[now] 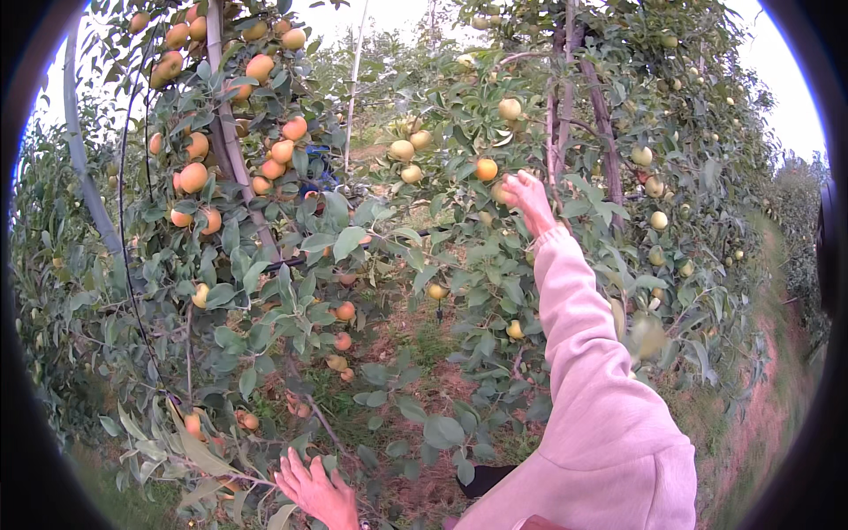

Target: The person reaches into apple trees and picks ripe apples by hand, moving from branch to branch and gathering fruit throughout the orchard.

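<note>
My right arm, in a pale pink sleeve, stretches up to the tree on the right. The fingers of my right hand (530, 201) are bent around the side of a pale yellow apple (501, 193), which they partly hide. Just left of that hand hangs a deeper orange-yellow apple (487, 169). Low in the view, my left hand (320, 491) has its fingers spread and holds nothing. Its fingertips are beside a leafy branch (238, 475), and whether they touch it I cannot tell.
Clusters of orange apples (193, 177) hang at the upper left, by a leaning pole (226, 115). Several yellow apples (402, 150) hang mid-view. A dark hose (291, 262) crosses between the trees. Branches and leaves surround both arms. Something blue (318, 172) shows behind the leaves.
</note>
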A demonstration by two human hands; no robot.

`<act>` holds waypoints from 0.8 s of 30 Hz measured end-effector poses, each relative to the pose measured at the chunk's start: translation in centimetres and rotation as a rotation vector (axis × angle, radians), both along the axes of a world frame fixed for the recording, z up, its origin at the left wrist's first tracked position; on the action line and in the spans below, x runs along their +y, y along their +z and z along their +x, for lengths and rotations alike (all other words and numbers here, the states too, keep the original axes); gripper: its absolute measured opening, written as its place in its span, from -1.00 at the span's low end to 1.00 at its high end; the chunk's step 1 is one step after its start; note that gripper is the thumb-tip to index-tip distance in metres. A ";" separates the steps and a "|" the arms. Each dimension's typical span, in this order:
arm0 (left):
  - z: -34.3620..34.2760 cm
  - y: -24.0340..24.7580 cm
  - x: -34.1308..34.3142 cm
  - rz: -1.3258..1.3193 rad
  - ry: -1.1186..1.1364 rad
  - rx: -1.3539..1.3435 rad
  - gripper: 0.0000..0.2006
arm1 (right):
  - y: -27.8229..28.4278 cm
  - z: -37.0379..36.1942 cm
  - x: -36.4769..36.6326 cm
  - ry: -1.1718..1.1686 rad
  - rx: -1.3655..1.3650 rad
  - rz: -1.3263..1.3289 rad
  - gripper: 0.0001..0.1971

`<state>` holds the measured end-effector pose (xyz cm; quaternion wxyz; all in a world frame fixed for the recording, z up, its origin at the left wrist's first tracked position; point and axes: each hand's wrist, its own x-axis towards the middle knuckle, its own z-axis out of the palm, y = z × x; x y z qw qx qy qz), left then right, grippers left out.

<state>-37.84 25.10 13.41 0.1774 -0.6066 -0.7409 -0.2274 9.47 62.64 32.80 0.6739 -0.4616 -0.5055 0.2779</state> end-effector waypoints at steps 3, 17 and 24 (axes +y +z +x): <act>-0.1 1.7 0.0 -0.021 0.055 0.033 -0.63 | 2.7 2.2 5.5 -0.086 -0.069 0.031 -0.29; 2.3 3.2 1.0 -0.160 0.407 0.083 -0.64 | 9.3 3.4 10.8 0.465 0.051 -0.079 -0.52; 2.6 2.6 1.1 -0.193 0.570 0.108 -0.57 | 10.8 5.7 11.4 0.759 0.263 0.035 -0.74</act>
